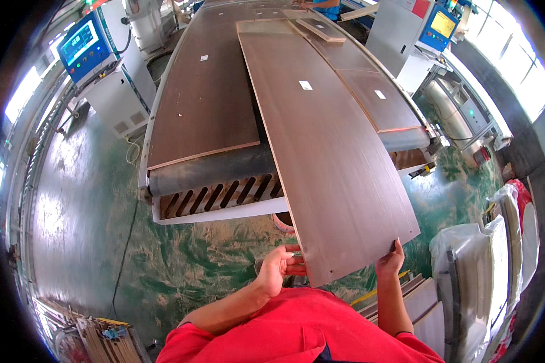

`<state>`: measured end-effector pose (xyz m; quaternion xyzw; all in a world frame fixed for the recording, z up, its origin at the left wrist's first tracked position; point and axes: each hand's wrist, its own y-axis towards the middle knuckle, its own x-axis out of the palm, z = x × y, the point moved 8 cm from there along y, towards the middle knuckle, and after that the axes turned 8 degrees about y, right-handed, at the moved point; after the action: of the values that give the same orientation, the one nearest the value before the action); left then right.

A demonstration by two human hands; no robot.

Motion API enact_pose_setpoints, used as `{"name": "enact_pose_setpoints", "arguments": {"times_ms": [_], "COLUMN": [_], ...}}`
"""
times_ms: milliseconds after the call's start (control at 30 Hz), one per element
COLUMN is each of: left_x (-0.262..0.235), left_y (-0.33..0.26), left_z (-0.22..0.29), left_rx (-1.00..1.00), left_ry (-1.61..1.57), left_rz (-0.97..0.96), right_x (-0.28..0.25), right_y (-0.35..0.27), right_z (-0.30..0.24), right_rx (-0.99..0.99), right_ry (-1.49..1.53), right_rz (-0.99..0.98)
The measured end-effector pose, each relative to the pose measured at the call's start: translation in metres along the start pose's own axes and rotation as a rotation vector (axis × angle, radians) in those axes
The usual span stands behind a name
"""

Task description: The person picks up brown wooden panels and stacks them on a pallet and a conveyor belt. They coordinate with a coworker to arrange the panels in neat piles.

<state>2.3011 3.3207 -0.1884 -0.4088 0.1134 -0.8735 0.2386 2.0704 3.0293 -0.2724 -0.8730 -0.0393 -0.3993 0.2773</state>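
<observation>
A long brown wood panel [339, 163] with a small white label reaches from the conveyor table out past its near end toward me. My left hand [278, 269] grips the panel's left edge close to its near corner, with the fingers going underneath. At the near edge, further right, my right hand [390, 261] holds the panel with the thumb on top and the other fingers hidden below. The panel's far part lies over other brown boards on the conveyor. To its left rests a wide brown panel [206, 115], and to its right a shorter one [384, 103].
A control cabinet with a lit screen [80, 42] stands left of the conveyor, another screen [442, 25] to the right. Wrapped panels [472, 266] lean at the right. Wood strips [106, 339] lie at lower left. A person in blue [327, 7] is at the far end.
</observation>
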Motion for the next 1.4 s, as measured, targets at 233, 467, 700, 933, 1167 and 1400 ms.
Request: {"name": "enact_pose_setpoints", "arguments": {"times_ms": [233, 467, 700, 933, 1167, 1400], "left_x": [-0.041, -0.044, -0.074, -0.075, -0.073, -0.070], "left_y": [0.006, 0.007, 0.008, 0.019, 0.036, 0.034], "left_z": [-0.023, -0.010, -0.005, -0.004, -0.020, -0.025], "left_rx": [-0.058, -0.089, -0.036, 0.001, 0.040, 0.053], "left_ry": [-0.016, 0.005, 0.399, 0.442, 0.430, 0.517], "left_rz": [0.053, 0.036, 0.303, 0.360, 0.418, 0.347], "right_x": [0.005, -0.006, -0.013, -0.004, -0.013, -0.025], "right_y": [-0.026, -0.011, -0.024, -0.024, -0.009, -0.005], "right_z": [0.018, 0.021, 0.036, 0.031, 0.023, 0.029], "right_rx": [-0.007, -0.038, -0.033, -0.058, -0.059, 0.013], "right_ry": [-0.160, -0.191, -0.208, -0.199, -0.271, -0.259], "right_rz": [0.144, 0.011, -0.028, -0.016, 0.129, 0.105]}}
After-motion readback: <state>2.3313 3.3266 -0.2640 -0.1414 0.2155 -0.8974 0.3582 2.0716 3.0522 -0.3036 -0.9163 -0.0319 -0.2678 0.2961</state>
